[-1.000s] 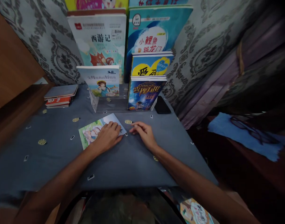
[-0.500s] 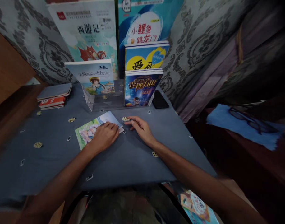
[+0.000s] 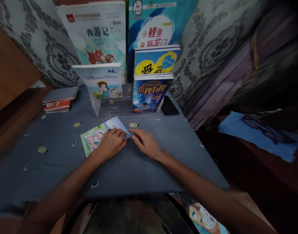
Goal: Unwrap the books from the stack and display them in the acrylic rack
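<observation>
A thin picture book (image 3: 91, 140) with a green and pale blue illustrated cover lies at an angle on the cloth-covered table. My left hand (image 3: 112, 141) rests over its right part, fingers bent onto the cover and the thumb by the lower right edge. That hand hides some of the picture and title. At the book's right corner is my right hand (image 3: 146, 143), its index finger and thumb tips close to the corner and slightly apart. The fingers are stretched toward the book; whether they touch it is hard to tell.
Behind, a clear acrylic stand (image 3: 108, 109) holds several upright books, including a dark blue one (image 3: 149, 96). A black phone (image 3: 169, 105) lies right of it. Stacked books (image 3: 58, 99) sit at the back left. Glasses (image 3: 268, 128) rest on a blue cloth (image 3: 234, 125) at the right.
My right hand has moved closer to the book's right corner. The book's corner, which showed a white page edge before, now looks flatter. My left hand stays on the cover.
</observation>
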A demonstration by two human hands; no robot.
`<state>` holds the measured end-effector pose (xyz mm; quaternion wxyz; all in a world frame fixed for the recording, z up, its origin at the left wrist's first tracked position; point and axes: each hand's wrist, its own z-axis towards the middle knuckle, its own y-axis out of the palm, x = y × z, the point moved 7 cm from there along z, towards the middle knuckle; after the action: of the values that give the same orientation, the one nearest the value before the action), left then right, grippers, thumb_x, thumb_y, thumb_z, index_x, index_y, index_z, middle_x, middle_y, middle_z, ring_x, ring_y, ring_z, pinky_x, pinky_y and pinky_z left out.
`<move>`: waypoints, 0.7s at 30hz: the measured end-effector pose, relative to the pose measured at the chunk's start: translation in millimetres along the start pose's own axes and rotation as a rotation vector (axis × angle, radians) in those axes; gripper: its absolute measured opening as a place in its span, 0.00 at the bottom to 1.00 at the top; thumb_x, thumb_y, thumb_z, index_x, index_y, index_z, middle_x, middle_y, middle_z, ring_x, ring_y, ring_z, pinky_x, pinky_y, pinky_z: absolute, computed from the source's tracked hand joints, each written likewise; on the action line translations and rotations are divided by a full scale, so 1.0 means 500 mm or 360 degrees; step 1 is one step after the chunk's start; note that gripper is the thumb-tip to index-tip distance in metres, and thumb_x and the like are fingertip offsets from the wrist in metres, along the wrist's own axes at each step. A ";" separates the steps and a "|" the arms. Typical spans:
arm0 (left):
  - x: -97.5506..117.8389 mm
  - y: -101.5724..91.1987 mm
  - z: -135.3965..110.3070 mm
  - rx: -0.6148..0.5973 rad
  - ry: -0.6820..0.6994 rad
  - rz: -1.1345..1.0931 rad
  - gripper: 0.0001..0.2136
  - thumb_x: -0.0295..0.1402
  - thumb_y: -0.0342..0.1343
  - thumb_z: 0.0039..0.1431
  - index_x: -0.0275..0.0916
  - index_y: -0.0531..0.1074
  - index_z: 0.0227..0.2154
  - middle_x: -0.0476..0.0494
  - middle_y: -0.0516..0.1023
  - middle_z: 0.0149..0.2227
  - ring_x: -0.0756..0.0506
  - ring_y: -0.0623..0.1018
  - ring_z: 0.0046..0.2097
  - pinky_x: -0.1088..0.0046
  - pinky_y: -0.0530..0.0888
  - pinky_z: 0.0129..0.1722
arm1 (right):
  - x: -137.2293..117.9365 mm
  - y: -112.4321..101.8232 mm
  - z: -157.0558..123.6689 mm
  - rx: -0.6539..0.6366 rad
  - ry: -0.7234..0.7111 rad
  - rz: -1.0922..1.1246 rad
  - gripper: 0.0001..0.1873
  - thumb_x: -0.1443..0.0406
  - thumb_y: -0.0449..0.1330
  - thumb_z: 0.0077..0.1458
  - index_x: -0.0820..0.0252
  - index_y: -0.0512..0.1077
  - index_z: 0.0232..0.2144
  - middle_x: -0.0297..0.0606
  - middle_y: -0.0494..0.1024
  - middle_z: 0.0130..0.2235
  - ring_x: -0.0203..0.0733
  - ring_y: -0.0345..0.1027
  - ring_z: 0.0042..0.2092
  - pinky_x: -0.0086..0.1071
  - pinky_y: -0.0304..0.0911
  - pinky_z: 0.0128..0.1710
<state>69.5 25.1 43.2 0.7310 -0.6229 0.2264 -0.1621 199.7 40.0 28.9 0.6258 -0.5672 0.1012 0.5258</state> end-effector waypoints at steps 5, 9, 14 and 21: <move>-0.019 -0.004 -0.004 0.0072 0.0030 -0.0189 0.11 0.37 0.49 0.69 0.38 0.74 0.40 0.39 0.78 0.43 0.40 0.75 0.47 0.65 0.74 0.44 | -0.006 0.016 -0.005 -0.0082 -0.0056 -0.0324 0.20 0.62 0.47 0.68 0.59 0.70 0.55 0.43 0.78 0.39 0.47 0.72 0.41 0.40 0.68 0.43; -0.036 -0.003 -0.005 0.0089 0.0014 -0.0368 0.11 0.35 0.49 0.68 0.39 0.75 0.39 0.41 0.79 0.42 0.42 0.76 0.47 0.64 0.74 0.47 | -0.020 0.029 -0.006 -0.0150 -0.0122 -0.0671 0.19 0.64 0.47 0.68 0.61 0.72 0.53 0.46 0.78 0.40 0.49 0.70 0.43 0.42 0.66 0.45; -0.047 0.000 -0.005 0.0069 0.0031 -0.0429 0.12 0.35 0.48 0.69 0.37 0.76 0.40 0.40 0.79 0.42 0.42 0.76 0.48 0.64 0.73 0.50 | -0.040 0.043 -0.014 -0.0203 -0.0066 -0.1182 0.17 0.65 0.51 0.67 0.64 0.73 0.53 0.47 0.77 0.41 0.50 0.68 0.44 0.42 0.64 0.44; -0.156 -0.001 -0.027 -0.0141 -0.0388 -0.0232 0.13 0.37 0.52 0.67 0.42 0.74 0.50 0.40 0.75 0.51 0.39 0.74 0.52 0.64 0.72 0.47 | -0.061 0.056 -0.039 -0.0177 -0.0190 -0.1283 0.17 0.66 0.53 0.66 0.67 0.72 0.54 0.48 0.77 0.43 0.51 0.68 0.44 0.43 0.63 0.43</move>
<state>-3.4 54.1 52.0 0.7112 -0.6844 0.0971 -0.1279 174.2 2.1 27.5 0.7547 -0.5630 -0.1942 0.2750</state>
